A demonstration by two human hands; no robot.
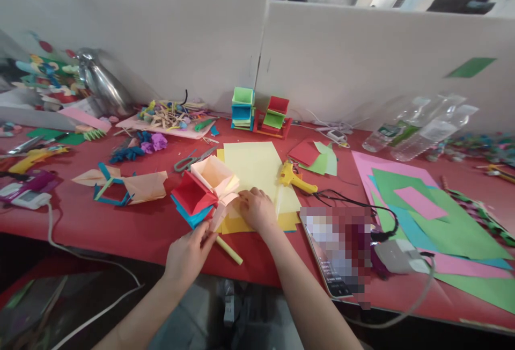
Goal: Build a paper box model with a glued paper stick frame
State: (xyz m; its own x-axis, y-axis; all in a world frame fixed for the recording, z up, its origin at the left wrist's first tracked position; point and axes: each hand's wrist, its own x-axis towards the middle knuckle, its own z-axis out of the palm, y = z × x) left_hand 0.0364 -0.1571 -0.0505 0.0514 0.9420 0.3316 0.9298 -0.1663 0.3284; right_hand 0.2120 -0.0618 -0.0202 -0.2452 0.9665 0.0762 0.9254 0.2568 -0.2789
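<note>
Head view, looking down over a red table. Gripping the paper-box cluster low on its near side with the left hand, at the left edge of the yellow sheets and partly overlapping them. Resting the right hand on the sheets, fingers curled, close by the peach flap of the cluster; cannot tell whether pinching that flap or merely lying beside it.

Could crease the thin walls by squeezing too hard on the left, or tear a joint open by pulling the flap against that grip. Might skid the yellow sheets sideways by leaning on them. Easy also to bend the pale paper roll, jutting out in front of the sheets' near left corner, by pressing from above; cannot tell whether fixed to the cluster, and if loose, liable to roll off the table.

Beware of the yellow glue gun at the right edge of the sheets: if hot, apt to burn skin; cannot tell. Might hook the black cord, right of the sheets, with the right forearm. Could likewise nudge the phone, right of and nearer than the sheets, by swinging wide.
</note>
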